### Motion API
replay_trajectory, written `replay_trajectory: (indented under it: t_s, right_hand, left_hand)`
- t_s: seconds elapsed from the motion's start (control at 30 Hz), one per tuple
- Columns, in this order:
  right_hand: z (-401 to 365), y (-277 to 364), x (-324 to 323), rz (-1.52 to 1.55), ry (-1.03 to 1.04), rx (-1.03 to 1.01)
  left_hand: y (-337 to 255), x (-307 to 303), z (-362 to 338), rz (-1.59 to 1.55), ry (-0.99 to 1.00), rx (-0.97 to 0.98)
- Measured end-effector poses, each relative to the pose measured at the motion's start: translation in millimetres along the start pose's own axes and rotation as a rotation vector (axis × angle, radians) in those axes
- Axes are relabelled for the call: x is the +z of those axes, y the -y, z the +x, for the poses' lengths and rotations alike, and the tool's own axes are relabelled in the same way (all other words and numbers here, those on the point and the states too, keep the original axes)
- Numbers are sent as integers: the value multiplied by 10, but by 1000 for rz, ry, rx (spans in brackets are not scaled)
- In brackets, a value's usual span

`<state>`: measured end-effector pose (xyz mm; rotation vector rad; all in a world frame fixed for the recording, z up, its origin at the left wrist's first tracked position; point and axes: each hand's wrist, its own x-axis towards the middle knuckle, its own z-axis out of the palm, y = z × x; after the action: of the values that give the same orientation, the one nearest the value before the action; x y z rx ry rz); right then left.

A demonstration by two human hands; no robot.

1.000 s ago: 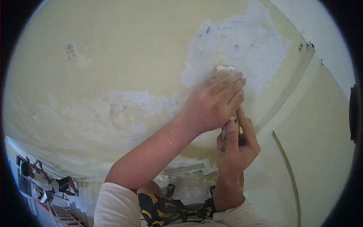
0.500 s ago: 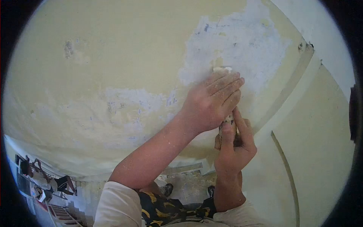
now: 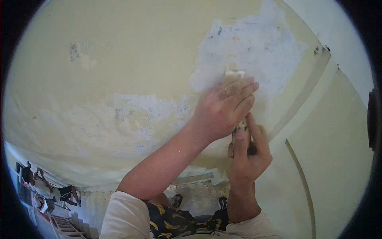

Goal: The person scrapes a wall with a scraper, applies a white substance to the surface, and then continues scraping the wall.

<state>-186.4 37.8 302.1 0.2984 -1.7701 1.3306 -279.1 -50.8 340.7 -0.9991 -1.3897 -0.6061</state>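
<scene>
A scraper [image 3: 241, 126] with a worn, stained handle lies against the yellowish wall, its pale blade edge showing above my fingers. My left hand [image 3: 225, 107] presses over the blade end, fingers close together and laid across it; they hide most of the head. Just below, my right hand [image 3: 251, 153] is closed round the handle, thumb along it, and looks slightly blurred. The blade end meets the lower part of a whitish bare patch [image 3: 254, 49] on the wall. Pale specks of dust show on my left forearm and hand.
Another whitish patch [image 3: 147, 106] lies lower left on the wall. A pale strip [image 3: 302, 95] runs along the corner at right, with a dark line [image 3: 300, 175] below. At far lower left are another person [image 3: 43, 189] and a wooden ladder [image 3: 65, 227].
The view has shifted a little, so the wall patches sit slightly farther right. Both hands and the scraper stay close to the same place, with my right hand more blurred.
</scene>
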Motion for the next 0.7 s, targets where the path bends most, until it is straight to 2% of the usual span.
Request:
replay_trajectory:
  t_s: [0.07, 0.27, 0.6, 0.67, 0.7]
  right_hand:
    - [95, 73, 37, 119, -86, 6]
    - [30, 53, 24, 0, -83, 17]
    - [81, 92, -73, 42, -69, 45]
    - [28, -16, -69, -41, -30, -94]
    - [46, -4, -45, -35, -32, -100]
  left_hand:
    - [-21, 6, 73, -15, -5, -24]
    - [-15, 17, 42, -24, 20, -17]
    - [-100, 63, 66, 0, -35, -84]
    - [-92, 72, -36, -12, -41, -71]
    - [-68, 67, -63, -23, -55, -49]
